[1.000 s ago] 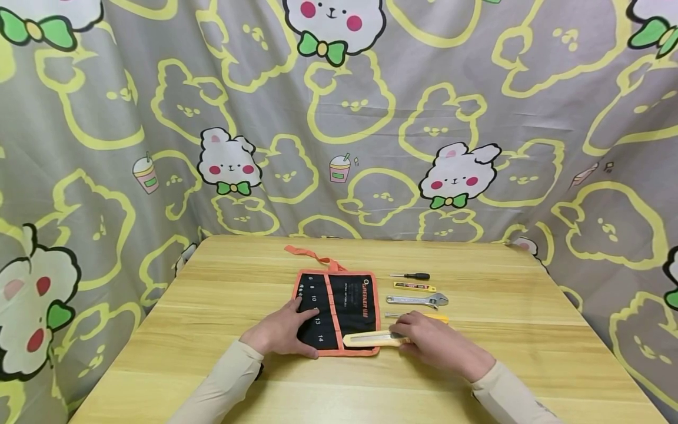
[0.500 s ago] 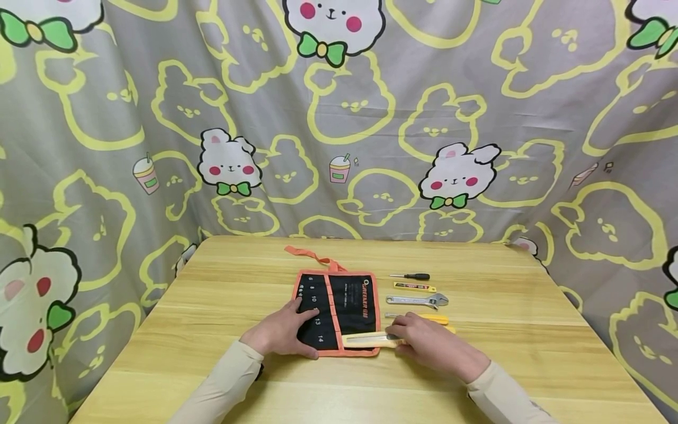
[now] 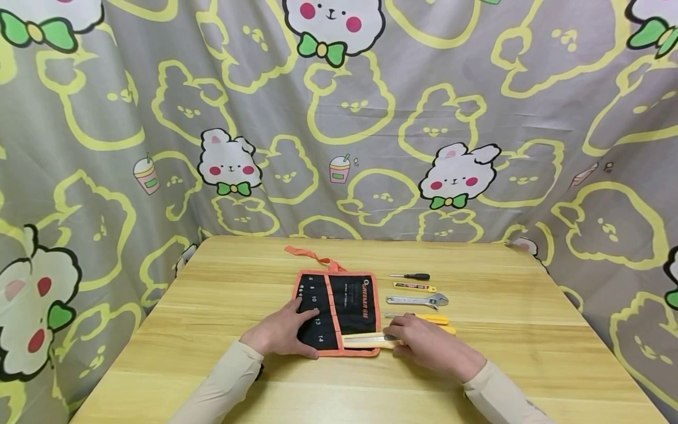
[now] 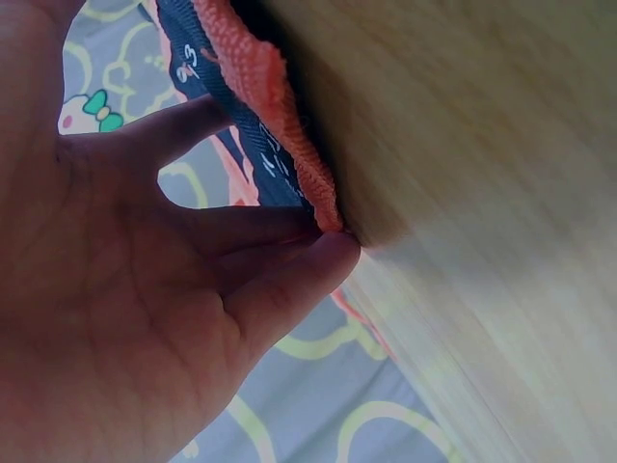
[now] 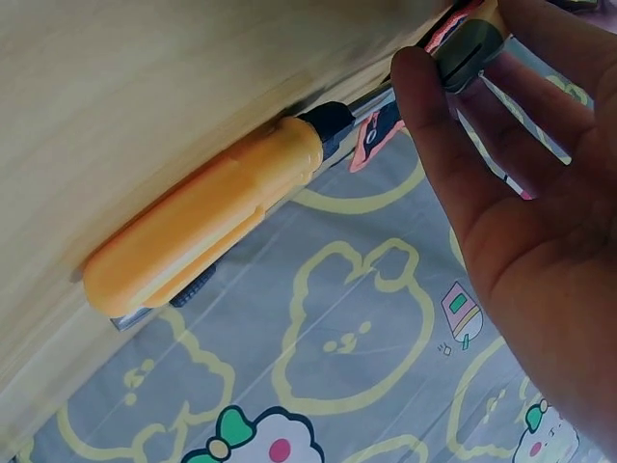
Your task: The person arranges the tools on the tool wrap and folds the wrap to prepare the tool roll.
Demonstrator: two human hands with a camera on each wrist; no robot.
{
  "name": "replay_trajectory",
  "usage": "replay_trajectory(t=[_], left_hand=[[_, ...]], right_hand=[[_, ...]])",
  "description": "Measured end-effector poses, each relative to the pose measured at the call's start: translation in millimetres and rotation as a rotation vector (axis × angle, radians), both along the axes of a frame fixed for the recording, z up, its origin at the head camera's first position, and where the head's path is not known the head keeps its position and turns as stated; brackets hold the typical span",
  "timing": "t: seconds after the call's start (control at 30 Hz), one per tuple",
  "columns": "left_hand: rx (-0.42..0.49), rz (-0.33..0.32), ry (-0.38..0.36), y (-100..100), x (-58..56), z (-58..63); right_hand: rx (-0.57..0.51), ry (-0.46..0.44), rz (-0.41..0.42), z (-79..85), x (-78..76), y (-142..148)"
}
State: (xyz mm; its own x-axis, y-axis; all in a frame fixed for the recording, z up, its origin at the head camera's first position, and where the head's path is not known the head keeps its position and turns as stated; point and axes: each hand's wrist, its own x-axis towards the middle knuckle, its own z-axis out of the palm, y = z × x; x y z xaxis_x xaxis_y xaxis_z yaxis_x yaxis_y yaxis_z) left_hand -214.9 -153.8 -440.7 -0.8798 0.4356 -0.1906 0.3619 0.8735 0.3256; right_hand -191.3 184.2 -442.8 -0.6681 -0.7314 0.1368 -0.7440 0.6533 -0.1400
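A black tool pouch (image 3: 349, 306) with orange trim lies flat on the table. My left hand (image 3: 283, 330) rests on its left side, fingers spread; in the left wrist view the thumb touches the orange edging (image 4: 304, 159). My right hand (image 3: 431, 344) pinches a yellow utility knife (image 3: 365, 340) between thumb and fingers. Its front end reaches the pouch's orange middle band; I cannot tell whether it is inside a pocket. Near that hand lies a yellow-handled screwdriver (image 3: 434, 319), and another yellow handle (image 3: 451, 331) shows partly behind the hand. The right wrist view shows a yellow handle (image 5: 212, 212) close up.
Right of the pouch, an adjustable wrench (image 3: 415, 300), a small yellow packet-like piece (image 3: 414, 287) and a black-handled screwdriver (image 3: 410, 276) lie in a column. An orange strap (image 3: 307, 253) trails from the pouch's far edge. A patterned curtain (image 3: 371, 118) encloses the wooden table (image 3: 238, 265).
My right hand has shifted slightly left along with the utility knife, uncovering the end of a yellow handle behind it. The left hand and the pouch have stayed put.
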Motion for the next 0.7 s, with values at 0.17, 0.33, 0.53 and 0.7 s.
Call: replay_trajectory(t=[0.17, 0.33, 0.53, 0.7], left_hand=[[-0.001, 0.003, -0.002, 0, -0.3, -1.3], [0.002, 0.002, 0.003, 0, -0.6, -1.6], [0.002, 0.002, 0.001, 0, 0.0, 0.0], [0.001, 0.002, 0.010, 0, 1.0, 1.0]], right_hand=[[-0.029, -0.027, 0.019, -0.7, -1.7, -2], [-0.052, -0.098, 0.022, -1.2, -5.8, -5], [-0.061, -0.149, 0.021, -1.4, -10.1, -9], [-0.062, -0.172, 0.012, -0.9, -12.4, -13]])
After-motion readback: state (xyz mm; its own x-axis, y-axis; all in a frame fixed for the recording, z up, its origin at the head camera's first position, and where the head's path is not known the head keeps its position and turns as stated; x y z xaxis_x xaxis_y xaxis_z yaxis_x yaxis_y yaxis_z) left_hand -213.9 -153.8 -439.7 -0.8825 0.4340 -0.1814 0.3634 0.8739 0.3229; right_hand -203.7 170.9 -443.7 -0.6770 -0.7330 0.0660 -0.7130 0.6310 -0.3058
